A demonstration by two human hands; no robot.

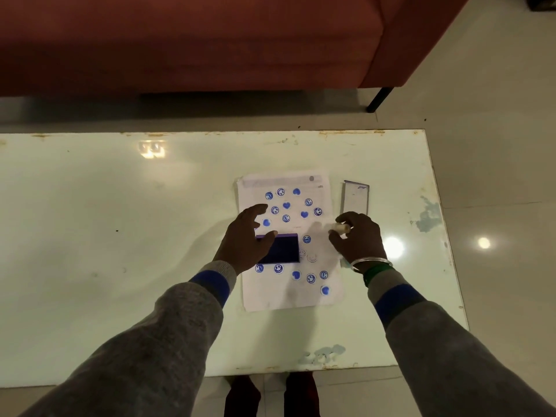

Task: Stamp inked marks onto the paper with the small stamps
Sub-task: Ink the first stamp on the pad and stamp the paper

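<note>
Pale, glossy table (120,236) with chipped edges fills the lower view, seen from above; a red sofa (210,40) stands on the tiled floor beyond it. Right of centre on the table lies a white sheet of paper (319,296), dotted with blue stamped marks (286,205) of hearts and round faces; a dark blue ink pad (284,249) sits on the paper's left half, and its lid (356,197) lies on the table just beside the paper's upper right corner. Both arms reach forward in grey sleeves (180,326) banded with blue; the hands are apart. The left hand (243,239) is palm down over the pad's left edge, fingers spread and loosely straight, thumb at the pad's upper left corner. The right hand (361,239), bangles (371,261) at its wrist, hangs over the paper's right edge; its curled fingers and thumb pinch a small stamp (340,227), white, lying roughly sideways and pointing left.
</note>
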